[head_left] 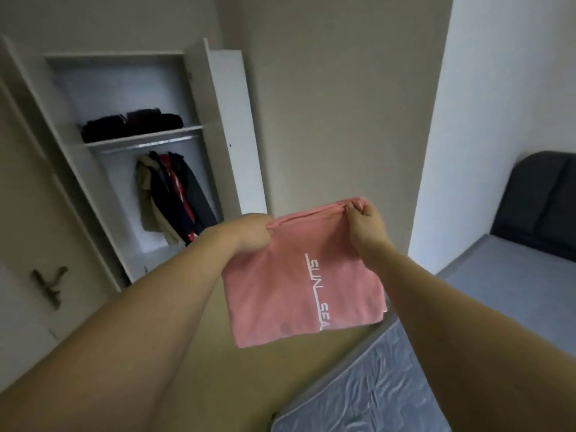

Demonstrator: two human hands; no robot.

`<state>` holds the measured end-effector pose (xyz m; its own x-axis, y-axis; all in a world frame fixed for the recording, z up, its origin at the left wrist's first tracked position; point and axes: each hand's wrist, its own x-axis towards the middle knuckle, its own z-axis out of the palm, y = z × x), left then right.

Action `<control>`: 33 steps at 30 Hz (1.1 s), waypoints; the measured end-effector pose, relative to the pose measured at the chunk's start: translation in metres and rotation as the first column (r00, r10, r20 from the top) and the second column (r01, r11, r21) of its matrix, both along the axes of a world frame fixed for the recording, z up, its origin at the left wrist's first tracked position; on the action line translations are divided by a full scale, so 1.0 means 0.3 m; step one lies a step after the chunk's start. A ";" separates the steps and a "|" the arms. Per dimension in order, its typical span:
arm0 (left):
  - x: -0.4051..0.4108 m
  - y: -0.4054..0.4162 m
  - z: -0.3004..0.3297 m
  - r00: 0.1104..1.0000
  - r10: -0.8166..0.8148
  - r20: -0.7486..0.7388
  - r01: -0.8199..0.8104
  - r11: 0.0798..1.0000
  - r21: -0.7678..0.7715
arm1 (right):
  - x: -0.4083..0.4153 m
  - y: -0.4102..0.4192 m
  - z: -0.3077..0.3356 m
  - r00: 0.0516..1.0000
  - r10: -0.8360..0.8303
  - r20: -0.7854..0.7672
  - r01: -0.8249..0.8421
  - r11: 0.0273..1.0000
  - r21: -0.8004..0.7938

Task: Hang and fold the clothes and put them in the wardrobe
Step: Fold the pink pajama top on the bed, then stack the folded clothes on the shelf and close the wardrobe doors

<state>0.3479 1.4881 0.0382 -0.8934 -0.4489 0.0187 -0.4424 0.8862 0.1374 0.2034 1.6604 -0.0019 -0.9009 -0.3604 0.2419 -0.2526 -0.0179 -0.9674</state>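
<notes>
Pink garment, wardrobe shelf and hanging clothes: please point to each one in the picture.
pink garment (280,291): head view, plain middle of the folded cloth.
wardrobe shelf (143,139): head view, front edge of the board.
hanging clothes (174,194): head view, dark garment in the middle of the group.

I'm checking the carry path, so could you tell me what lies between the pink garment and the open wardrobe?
In the head view, only bare floor and wall separate the pink garment from the open wardrobe.
</notes>
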 end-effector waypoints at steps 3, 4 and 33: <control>0.051 -0.205 0.075 0.996 0.077 -0.040 -0.079 0.994 -0.069 | 0.016 -0.246 0.079 0.997 0.063 -0.038 -0.064 0.997 -0.030; 0.062 -0.272 0.085 0.995 0.089 -0.054 -0.094 0.990 -0.105 | 0.015 -0.330 0.093 0.996 0.077 -0.040 -0.078 0.996 -0.039; -0.323 -2.888 0.311 0.911 0.201 -0.362 -0.411 0.539 -0.735 | -0.556 -3.207 0.405 0.936 0.345 -0.071 -0.352 0.908 -0.226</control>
